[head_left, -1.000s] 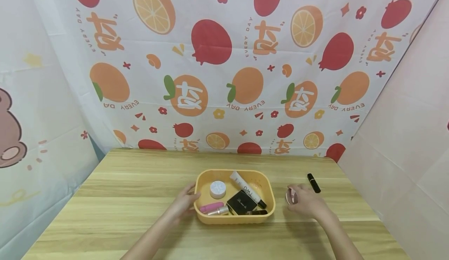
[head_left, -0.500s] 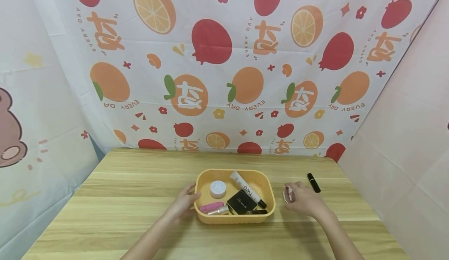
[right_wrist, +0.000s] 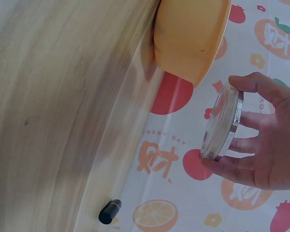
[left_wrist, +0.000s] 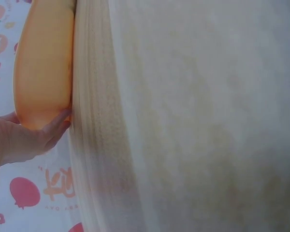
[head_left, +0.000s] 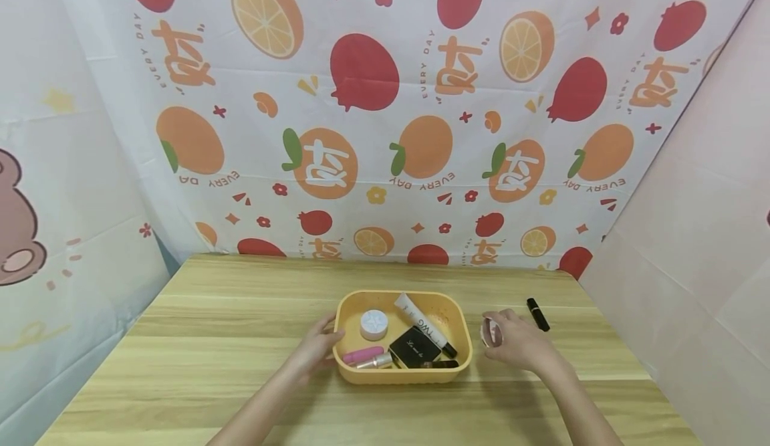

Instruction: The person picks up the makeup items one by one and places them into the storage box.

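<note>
My left hand (head_left: 314, 347) grips the left end of a yellow bin (head_left: 400, 376), thumb over the rim and fingers along the outer wall. In the left wrist view the fingers (left_wrist: 55, 128) reach down that wall to the tabletop. To the right of the bin, my right hand (head_left: 525, 342) holds a round, clear-faced powder compact (head_left: 491, 332) by its edge. The right wrist view shows the compact (right_wrist: 222, 121) tilted on its side between thumb and fingertips, above the table. Inside the bin lie a white round case (head_left: 373, 325), a TWG tube (head_left: 421, 319) and a black box (head_left: 415, 347).
A pink tube (head_left: 363, 355), a silvery lipstick tube (head_left: 374, 362) and a dark tube (head_left: 442, 364) also lie in the bin. Beyond my right hand, a black lipstick tube (head_left: 538, 314) rests on the wooden table (head_left: 252, 299). A fruit-print cloth (head_left: 385, 132) hangs behind.
My right hand has moved slightly left toward the bin with the compact, whose face has turned more into view. The left hand and the bin have stayed in place.
</note>
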Demonstrator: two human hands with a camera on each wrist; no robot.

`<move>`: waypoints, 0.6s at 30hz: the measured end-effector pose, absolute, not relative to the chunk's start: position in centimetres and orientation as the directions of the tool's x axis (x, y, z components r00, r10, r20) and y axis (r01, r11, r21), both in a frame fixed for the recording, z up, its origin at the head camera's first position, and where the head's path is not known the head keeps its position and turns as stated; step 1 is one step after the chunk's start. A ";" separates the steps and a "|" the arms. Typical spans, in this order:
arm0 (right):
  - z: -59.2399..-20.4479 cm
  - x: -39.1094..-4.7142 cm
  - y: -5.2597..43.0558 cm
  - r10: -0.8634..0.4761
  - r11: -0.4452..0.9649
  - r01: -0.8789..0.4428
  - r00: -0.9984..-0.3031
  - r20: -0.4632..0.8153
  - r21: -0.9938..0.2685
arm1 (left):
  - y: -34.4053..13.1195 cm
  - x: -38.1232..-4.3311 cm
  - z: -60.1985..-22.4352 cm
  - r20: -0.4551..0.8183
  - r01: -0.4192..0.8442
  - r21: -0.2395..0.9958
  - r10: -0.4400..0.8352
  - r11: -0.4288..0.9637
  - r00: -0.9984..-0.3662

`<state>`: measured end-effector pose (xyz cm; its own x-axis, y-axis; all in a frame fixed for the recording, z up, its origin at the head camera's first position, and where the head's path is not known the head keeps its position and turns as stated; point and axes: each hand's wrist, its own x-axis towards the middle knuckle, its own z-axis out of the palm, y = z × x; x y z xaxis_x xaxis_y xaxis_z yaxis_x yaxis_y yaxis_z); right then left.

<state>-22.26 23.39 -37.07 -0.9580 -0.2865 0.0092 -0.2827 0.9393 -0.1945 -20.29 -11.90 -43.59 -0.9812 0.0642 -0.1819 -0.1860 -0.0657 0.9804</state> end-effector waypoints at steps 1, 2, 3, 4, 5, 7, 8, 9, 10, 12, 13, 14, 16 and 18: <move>-37.0 -22.2 23.3 -0.288 0.940 -0.285 -0.958 0.013 -0.189 | -11.9 -20.3 -43.6 -0.183 -0.186 0.980 0.063 -0.064 -0.981; -37.0 -22.2 23.2 -0.289 0.940 -0.287 -0.957 0.017 -0.186 | -11.9 -20.3 -43.6 -0.183 -0.187 0.980 0.062 -0.062 -0.981; -37.0 -22.2 23.1 -0.293 0.939 -0.291 -0.956 0.019 -0.184 | -11.9 -20.3 -43.6 -0.183 -0.187 0.981 0.062 -0.061 -0.981; -36.9 -22.2 23.0 -0.297 0.938 -0.296 -0.955 0.021 -0.182 | -12.0 -20.3 -43.6 -0.184 -0.187 0.980 0.061 -0.061 -0.981; -36.9 -22.2 22.9 -0.302 0.936 -0.301 -0.953 0.023 -0.181 | -12.0 -20.3 -43.6 -0.184 -0.188 0.980 0.061 -0.061 -0.981; -36.8 -22.2 22.7 -0.310 0.934 -0.310 -0.950 0.026 -0.180 | -11.9 -20.3 -43.6 -0.185 -0.189 0.980 0.059 -0.062 -0.981; -36.8 -22.2 22.6 -0.314 0.932 -0.314 -0.949 0.026 -0.180 | -11.9 -20.3 -43.6 -0.186 -0.190 0.980 0.057 -0.062 -0.981; -36.8 -22.2 22.5 -0.317 0.931 -0.317 -0.948 0.025 -0.182 | -11.9 -20.3 -43.6 -0.187 -0.190 0.980 0.055 -0.061 -0.981; -36.7 -22.2 22.4 -0.321 0.930 -0.320 -0.947 0.026 -0.183 | -11.9 -20.4 -43.6 -0.187 -0.190 0.980 0.053 -0.061 -0.981; -36.7 -22.2 22.3 -0.326 0.928 -0.325 -0.945 0.028 -0.181 | -11.9 -20.4 -43.6 -0.187 -0.190 0.980 0.050 -0.059 -0.981; -36.6 -22.2 22.2 -0.328 0.927 -0.328 -0.944 0.030 -0.181 | -11.9 -20.4 -43.6 -0.187 -0.190 0.980 0.049 -0.060 -0.981; -36.6 -22.2 22.1 -0.331 0.926 -0.332 -0.943 0.033 -0.181 | -11.9 -20.4 -43.7 -0.187 -0.189 0.980 0.048 -0.060 -0.981; -36.7 -22.3 22.0 -0.338 0.924 -0.339 -0.940 0.038 -0.178 | -12.0 -20.4 -43.7 -0.188 -0.190 0.980 0.048 -0.060 -0.981; -36.7 -22.3 21.8 -0.343 0.921 -0.345 -0.938 0.040 -0.180 | -12.0 -20.4 -43.7 -0.189 -0.192 0.980 0.048 -0.060 -0.981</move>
